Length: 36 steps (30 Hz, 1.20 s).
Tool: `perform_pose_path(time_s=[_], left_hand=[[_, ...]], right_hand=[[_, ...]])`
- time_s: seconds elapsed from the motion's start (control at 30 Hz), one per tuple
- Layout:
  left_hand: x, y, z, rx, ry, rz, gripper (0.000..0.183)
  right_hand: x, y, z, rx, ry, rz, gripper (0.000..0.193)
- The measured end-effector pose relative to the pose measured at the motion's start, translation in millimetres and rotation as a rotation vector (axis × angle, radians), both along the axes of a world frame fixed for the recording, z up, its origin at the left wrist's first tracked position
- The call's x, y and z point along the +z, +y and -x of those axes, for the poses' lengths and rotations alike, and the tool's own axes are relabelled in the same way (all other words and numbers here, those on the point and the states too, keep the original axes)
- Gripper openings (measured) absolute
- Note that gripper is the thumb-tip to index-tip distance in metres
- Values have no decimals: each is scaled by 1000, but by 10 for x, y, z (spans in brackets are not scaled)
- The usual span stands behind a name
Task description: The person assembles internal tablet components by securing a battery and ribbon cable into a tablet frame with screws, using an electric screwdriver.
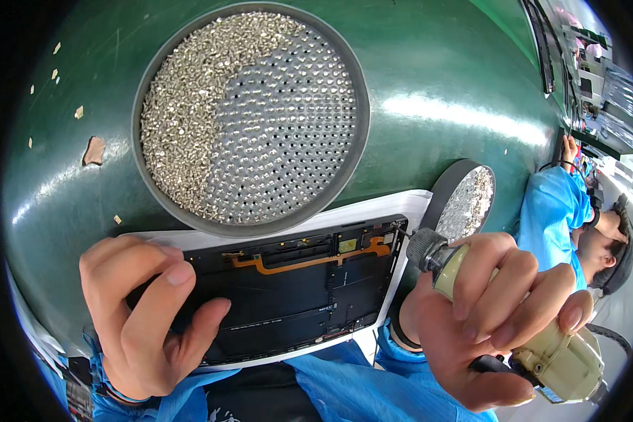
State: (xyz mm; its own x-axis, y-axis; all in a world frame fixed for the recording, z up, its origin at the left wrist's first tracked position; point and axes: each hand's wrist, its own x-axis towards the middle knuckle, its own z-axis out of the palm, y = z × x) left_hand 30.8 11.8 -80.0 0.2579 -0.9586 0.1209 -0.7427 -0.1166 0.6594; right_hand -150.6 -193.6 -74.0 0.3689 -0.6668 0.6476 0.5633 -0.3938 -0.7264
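Observation:
An opened tablet-like device with black inner parts and an orange ribbon cable lies in front of me. My left hand is at its left end, with thumb and index finger apart and the other fingers curled near the far edge. Wrapped round a pale yellow-green electric screwdriver is my right hand. The screwdriver's dark knurled collar points left, its thin bit reaching the device's far right corner. Whether the tip touches a screw is too small to tell.
Beyond the device stands a large round dimpled tray with many small silvery screws. A smaller round dish of screws sits right of it. White sheeting underlies the device. Scraps dot the green table. Another person works at right.

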Motion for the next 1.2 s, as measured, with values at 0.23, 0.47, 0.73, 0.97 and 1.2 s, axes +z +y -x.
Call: perform_pose_path(time_s=[0.23,0.47,0.73,0.97,1.2], left_hand=[[-7,-10,0,9,31,-13,71],[-39,-19,10,53,-27,78,58],[-16,16,4,26,-59,56,64],[-27,20,56,-10,-216,158,50],[-83,-107,87,60,-313,159,38]], right_hand=[[-20,-100,-97,49,52,100,59],[30,-68,-110,71,110,88,54],[-11,-63,-52,88,94,97,60],[409,146,-133,-5,-7,146,67],[354,315,-465,107,-20,-183,48]])
